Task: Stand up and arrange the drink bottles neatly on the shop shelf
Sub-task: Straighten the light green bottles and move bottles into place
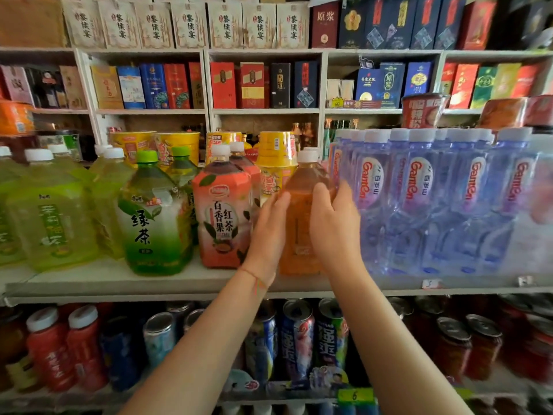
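Note:
An orange tea bottle (299, 214) with a white cap stands upright on the white shelf (149, 283), between a red passion-fruit tea bottle (223, 211) and a row of blue water bottles (419, 205). My left hand (267, 232) presses on its left side and my right hand (333, 223) wraps its right side. Both hands grip this bottle. Its label faces away or is blurred. Left of the red bottle stands a green tea bottle (154, 217), and further left are yellow-green bottles (51, 217).
Yellow cup packs (276, 157) stand behind the tea bottles. Boxed goods (251, 85) fill the upper shelves. Below the shelf edge are cans (299, 339) and red bottles (51, 348). The shelf front left of the green bottle is bare.

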Motion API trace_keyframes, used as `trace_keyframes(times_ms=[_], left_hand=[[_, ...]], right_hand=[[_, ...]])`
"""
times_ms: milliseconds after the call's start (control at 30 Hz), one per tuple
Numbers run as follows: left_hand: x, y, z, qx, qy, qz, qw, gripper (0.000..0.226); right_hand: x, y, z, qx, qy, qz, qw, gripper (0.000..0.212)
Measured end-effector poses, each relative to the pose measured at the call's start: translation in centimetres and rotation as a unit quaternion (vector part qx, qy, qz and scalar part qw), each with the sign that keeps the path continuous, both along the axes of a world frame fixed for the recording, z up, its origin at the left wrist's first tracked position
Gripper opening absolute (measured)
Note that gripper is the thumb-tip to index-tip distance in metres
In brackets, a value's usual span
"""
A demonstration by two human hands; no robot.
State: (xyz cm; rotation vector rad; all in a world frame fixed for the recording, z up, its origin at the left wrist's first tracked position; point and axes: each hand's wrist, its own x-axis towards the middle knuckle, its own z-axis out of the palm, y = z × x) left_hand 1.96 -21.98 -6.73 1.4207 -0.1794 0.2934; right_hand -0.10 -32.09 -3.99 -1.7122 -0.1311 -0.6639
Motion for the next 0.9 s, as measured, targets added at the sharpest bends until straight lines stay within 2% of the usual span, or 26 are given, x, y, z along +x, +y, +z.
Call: trace_keyframes(times_ms=[67,100,167,300,433,500,600,733,900], left_hand=[[-0.2,-0.3,0.5,0.003,-0.010,0.006,1.000,0.046],[0.0,-0.3,0.5,0.001,-0.013,0.008,1.000,0.040],[0.4,-0.3,0.6,-0.006,-0.005,-0.011,1.000,0.040],[0.4,-0.4,0.9,-0.024,0.027,-0.006,0.999,0.046],[0.5,-0.2,0.9,-0.034,0.034,-0.001,0.999,0.043],[0.3,-0.2,1.1,-0.036,0.038,-0.002,0.999,0.046],[0.4,-0.2,1.7,-0.046,0.056,0.000,0.997,0.055],[0.8,-0.3,1.9,-0.066,0.078,0.016,0.995,0.062],[0.5,-0.5,1.7,-0.070,0.084,0.011,0.994,0.059]], right_hand=[[0.0,0.1,-1.5,0.045,0.053,0.040,0.997,0.064],[0.0,0.1,-2.2,0.066,0.066,0.058,0.994,0.076],[0.4,0.2,-2.8,0.093,0.080,0.078,0.989,0.093],[1.5,-0.2,-2.3,0.121,0.109,0.099,0.982,0.099],[2.9,0.1,-3.0,0.106,0.138,0.120,0.977,0.124],[3.6,0.3,-3.2,0.099,0.138,0.119,0.978,0.130],[3.1,0.2,-2.4,0.105,0.132,0.110,0.979,0.123],[2.4,0.2,-1.8,0.123,0.130,0.104,0.978,0.086],[2.2,0.2,-2.0,0.131,0.136,0.085,0.978,0.077]])
